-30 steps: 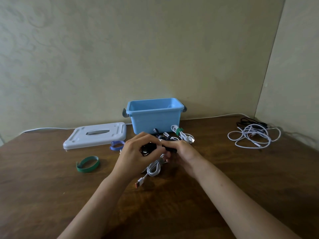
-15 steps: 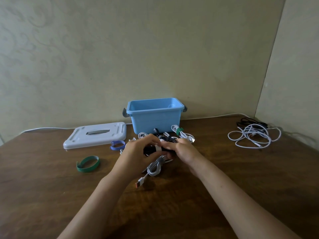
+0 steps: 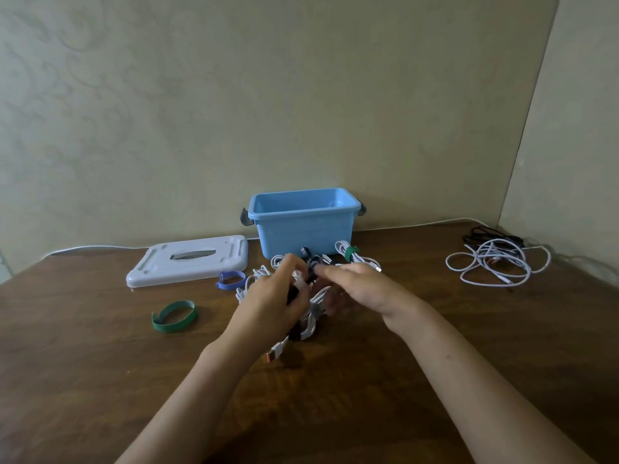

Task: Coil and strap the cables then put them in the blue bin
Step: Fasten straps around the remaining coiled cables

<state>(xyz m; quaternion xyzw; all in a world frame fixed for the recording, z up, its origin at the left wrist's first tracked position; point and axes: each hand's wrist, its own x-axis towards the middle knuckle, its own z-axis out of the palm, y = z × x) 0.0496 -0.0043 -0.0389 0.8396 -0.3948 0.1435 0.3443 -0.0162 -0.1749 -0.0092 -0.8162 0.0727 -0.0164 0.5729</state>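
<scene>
1. Landmark: the blue bin [image 3: 303, 226] stands open at the back of the bench [image 3: 100, 363], against the wall. All positions below are given from it.
2. The white cable coil [image 3: 310, 321] in work is held just in front of the bin, between the hands. Its long axis runs from the bin toward the person; one connector end [image 3: 275, 351] trails out at the near end.
3. Left hand [image 3: 273, 303]: fingers curled round the coil and a black strap [image 3: 294, 293], gripping both.
4. Right hand [image 3: 360, 288]: fingers reach toward the left hand and appear to pinch the strap's free end; motion blur makes the exact contact uncertain.
5. Judged step: strapping. The bin lies straight ahead of both hands, and neither hand is clearly nearer.
6. Count of cables: one coil in hand; a cluster of coiled cables [image 3: 348, 259] lies touching or just beside the bin's front wall, number not separable; one bundle there carries a green strap [image 3: 351, 253].
7. A loose pile of white and black cables [image 3: 495, 262] lies well right of the bin, uncoiled; number not separable.
8. Loose straps left of the bin: one blue strap [image 3: 230, 280], one green strap loop [image 3: 174, 316] nearer the person.
9. One white lid [image 3: 187, 261] lies flat just left of the bin.
</scene>
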